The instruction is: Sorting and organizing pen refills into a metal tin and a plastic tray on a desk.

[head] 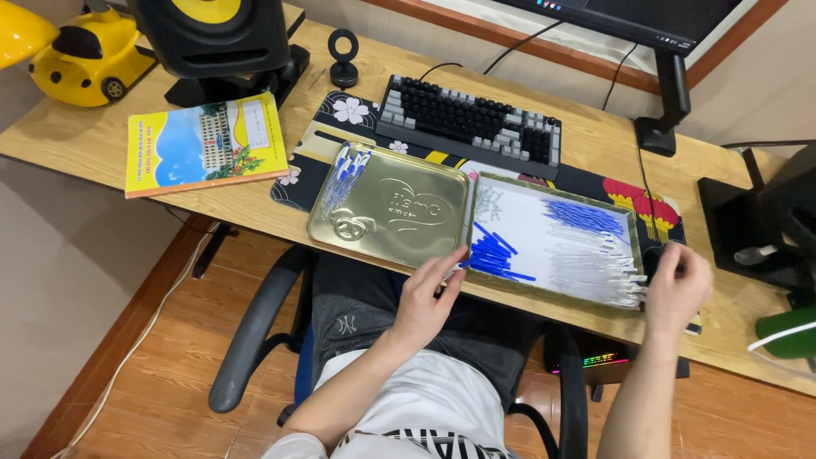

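A shallow tin tray (pixel 639 231) lined in white lies on the desk before me, holding blue pen parts (pixel 495 253), another blue heap (pixel 585 216) at the back, and clear tubes (pixel 595 270). My left hand (pixel 427 299) rests at the tray's near left corner, fingertips touching the blue parts. My right hand (pixel 677 287) sits at the tray's right edge, fingers curled at the ends of the clear tubes; whether it pinches one is unclear. A gold tin lid (pixel 399 223) lies to the left, with several assembled blue-and-clear pieces (pixel 344 174) in its far corner.
Behind the tray are a black and grey keyboard (pixel 472 119) on a floral desk mat (pixel 340 110), and a monitor stand (pixel 663 119). A yellow book (pixel 204 144), a black speaker (pixel 221 38) and a yellow toy (pixel 89 55) sit at left. Black equipment (pixel 765 221) is at right.
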